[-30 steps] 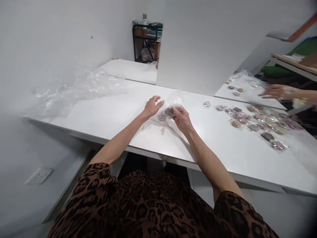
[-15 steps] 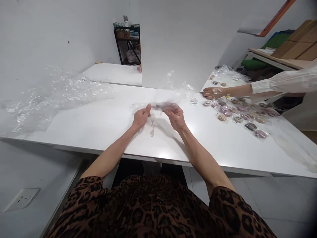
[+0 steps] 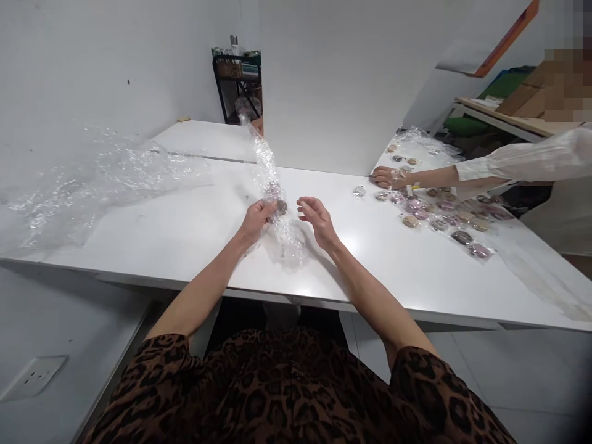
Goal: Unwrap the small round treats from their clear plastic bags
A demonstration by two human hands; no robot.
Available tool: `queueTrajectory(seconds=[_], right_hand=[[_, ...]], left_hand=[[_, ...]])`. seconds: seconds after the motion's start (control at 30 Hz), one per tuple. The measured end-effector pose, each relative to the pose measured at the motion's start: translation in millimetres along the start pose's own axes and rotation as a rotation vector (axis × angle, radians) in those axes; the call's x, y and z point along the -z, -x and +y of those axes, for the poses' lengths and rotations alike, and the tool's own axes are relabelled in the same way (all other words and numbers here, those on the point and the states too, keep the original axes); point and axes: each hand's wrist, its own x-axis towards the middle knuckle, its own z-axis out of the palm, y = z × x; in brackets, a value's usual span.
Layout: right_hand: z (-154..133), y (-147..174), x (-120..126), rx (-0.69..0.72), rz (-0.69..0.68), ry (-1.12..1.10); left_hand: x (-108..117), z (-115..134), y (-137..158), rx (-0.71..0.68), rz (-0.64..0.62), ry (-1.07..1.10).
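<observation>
My left hand point(image 3: 257, 220) pinches a strip of clear plastic wrap point(image 3: 265, 157), with small round packets point(image 3: 280, 207) in or against it, one brown and one pinkish. The strip runs from above the far edge of the table down to below my fingers. Just to the right, my right hand point(image 3: 319, 223) is held up with its fingers apart and nothing in them, not touching the wrap. What the small packets are made of is too unclear to tell.
A heap of crumpled clear plastic point(image 3: 106, 172) covers the left of the white table point(image 3: 185, 231). Several wrapped round pieces point(image 3: 444, 216) lie on the right, where a co-worker's hand point(image 3: 388, 177) rests. A white panel point(image 3: 319, 92) stands behind the table; a black shelf point(image 3: 235, 77) is beyond.
My right hand has let go of the wrapped bundle and opened. The plastic strip has swung from lying across to hanging lengthwise, with my left hand still on it.
</observation>
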Motion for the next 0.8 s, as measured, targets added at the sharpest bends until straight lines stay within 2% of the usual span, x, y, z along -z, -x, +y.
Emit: queueTrajectory(seconds=[0.13, 0.27, 0.43, 0.57, 0.67, 0.8], right_hand=[[9, 3, -8, -0.013, -0.036, 0.039], [12, 5, -12, -0.007, -0.035, -0.019], [14, 4, -10, 0.054, 0.052, 0.002], [18, 6, -9, 0.108, 0.102, 0.116], [18, 9, -11, 0.175, 0.059, 0.209], [13, 9, -11, 0.171, 0.026, 0.137]], left_hand=[[-8, -2, 7, -0.040, -0.041, -0.044], [-10, -3, 7, -0.004, 0.033, -0.054], [-5, 0, 3, 0.041, 0.120, -0.075], [-6, 0, 6, 0.090, 0.042, -0.093], [-8, -4, 8, 0.079, 0.019, -0.158], [-9, -6, 7, 0.094, 0.025, -0.110]])
